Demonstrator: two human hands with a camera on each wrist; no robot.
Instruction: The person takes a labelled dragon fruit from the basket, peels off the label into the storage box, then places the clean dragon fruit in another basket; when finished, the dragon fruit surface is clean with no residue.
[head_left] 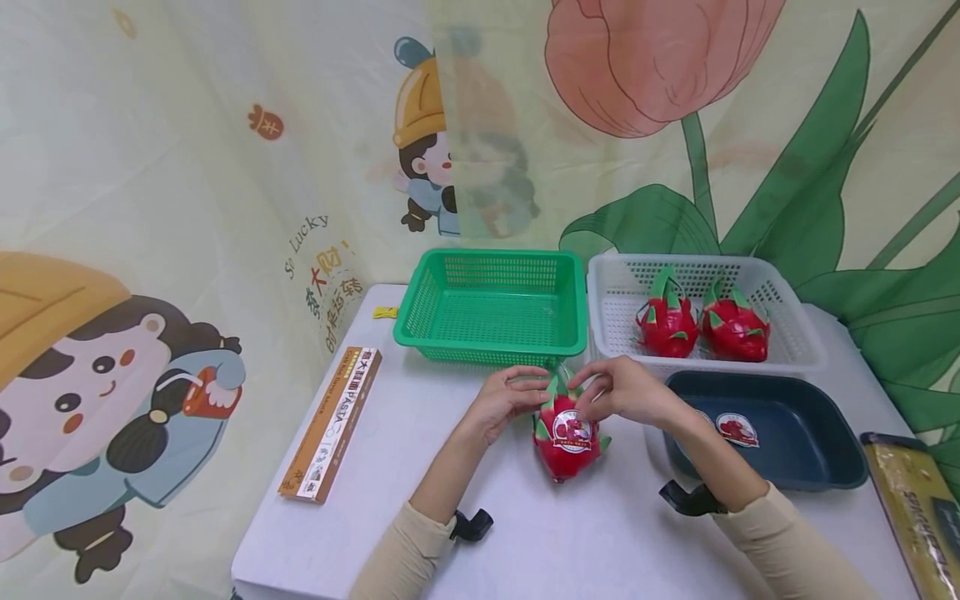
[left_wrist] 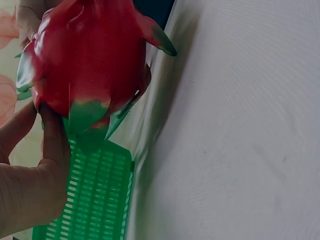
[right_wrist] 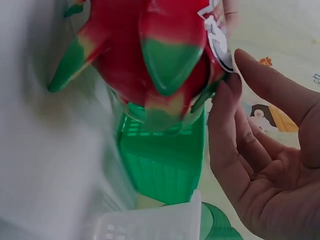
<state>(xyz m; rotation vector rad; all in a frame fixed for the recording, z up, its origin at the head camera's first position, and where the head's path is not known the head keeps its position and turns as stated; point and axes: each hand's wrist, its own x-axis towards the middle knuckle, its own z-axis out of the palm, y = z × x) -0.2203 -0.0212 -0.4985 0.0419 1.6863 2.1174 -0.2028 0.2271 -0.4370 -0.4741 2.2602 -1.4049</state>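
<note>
A red dragon fruit with green-tipped scales lies on the white table between both hands, bearing a round white-edged sticker on its upper face. At the fruit's leafy end, my left hand pinches it with thumb and index finger, seen also in the left wrist view beside a green tip. My right hand has its thumb and index fingertip together at the sticker's edge; the right wrist view shows that edge against the fruit, its other fingers curled.
Behind are a green basket and a white basket with two dragon fruits. Under the right forearm sits a dark blue tray holding stickers. A pasta box lies left, a spaghetti pack right.
</note>
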